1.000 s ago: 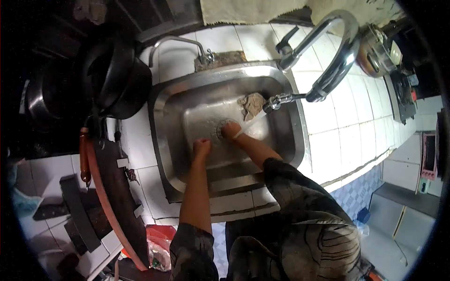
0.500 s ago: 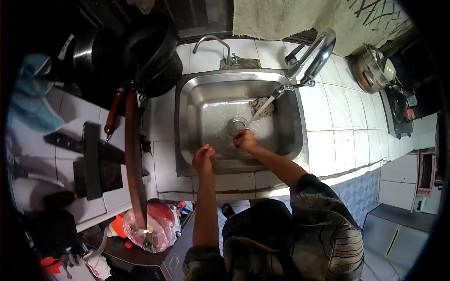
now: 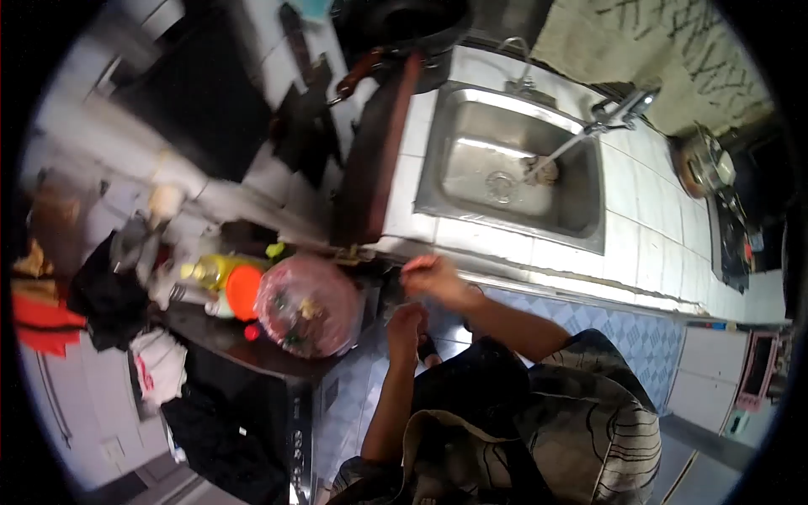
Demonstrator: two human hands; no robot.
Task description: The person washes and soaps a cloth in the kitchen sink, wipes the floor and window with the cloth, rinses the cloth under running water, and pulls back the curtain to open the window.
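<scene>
My right hand (image 3: 438, 282) is in front of the sink counter's edge, its fingers curled; whether anything is in them is too blurred to tell. Just below it my left hand (image 3: 407, 326) hangs over the floor, fingers bent and also blurred. Both hands are outside the steel sink (image 3: 480, 168). Water runs from the chrome faucet (image 3: 623, 114) into the basin, where a brown cloth (image 3: 545, 171) lies near the right wall. Left of my hands is a pink plastic bag (image 3: 307, 307) with scraps in it.
A bottle of yellow liquid (image 3: 210, 271) and an orange round item (image 3: 244, 292) stand beside the bag. Dark pans (image 3: 404, 25) are at the top, by a wooden-handled tool (image 3: 360, 74). A metal pot (image 3: 700, 164) sits at the right, near the stove (image 3: 728, 240).
Both hands have come out of the sink, back and to the left past the counter edge. The view has swung left, showing more of the bag and bottles. The water still runs.
</scene>
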